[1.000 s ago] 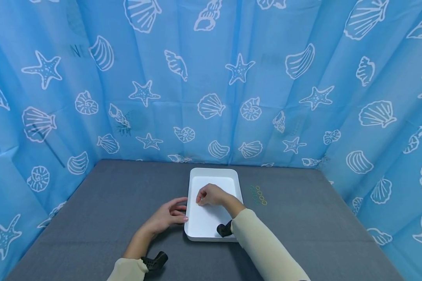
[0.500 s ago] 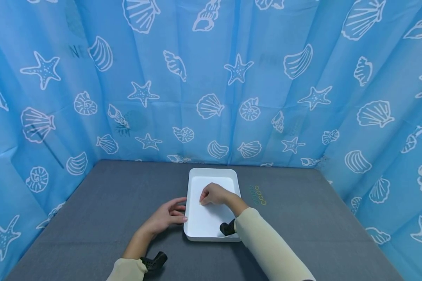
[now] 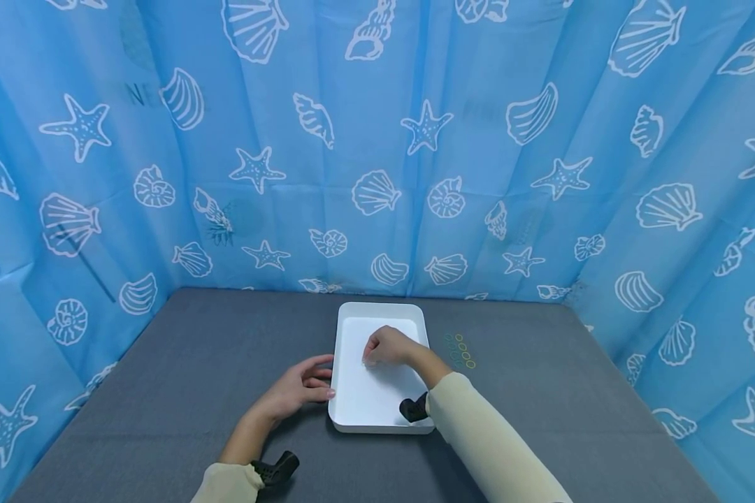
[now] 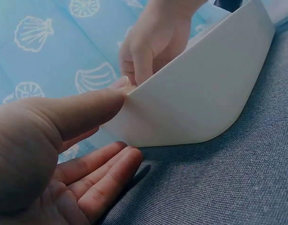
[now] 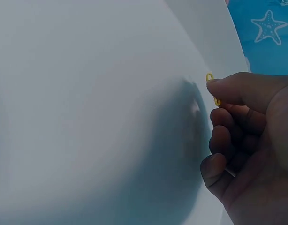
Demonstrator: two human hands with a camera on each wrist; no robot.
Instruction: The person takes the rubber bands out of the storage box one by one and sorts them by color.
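Observation:
A white rectangular tray [image 3: 352,405] lies on the grey cloth. My left hand [image 3: 297,385] rests at its left side, thumb on the rim and the other fingers loosely spread by the outer wall, near its base in the left wrist view. Over the tray's inside, my right hand [image 3: 390,346] pinches a small yellow ring [image 5: 217,101] between thumb and index finger. The ring's middle is hidden behind the thumb tip, while its two ends show in the right wrist view. Beneath the right hand, a shadow falls on the white tray floor.
Right of the tray, several small yellow rings [image 3: 470,365] and several green rings [image 3: 456,355] lie in two slanting rows. The grey cloth [image 3: 226,349] covers the table. A blue curtain [image 3: 327,161] with white shells and starfish stands behind and at both sides.
My right hand has slid a little to the right over the tray, still pinching. The left hand keeps its place at the tray's left side.

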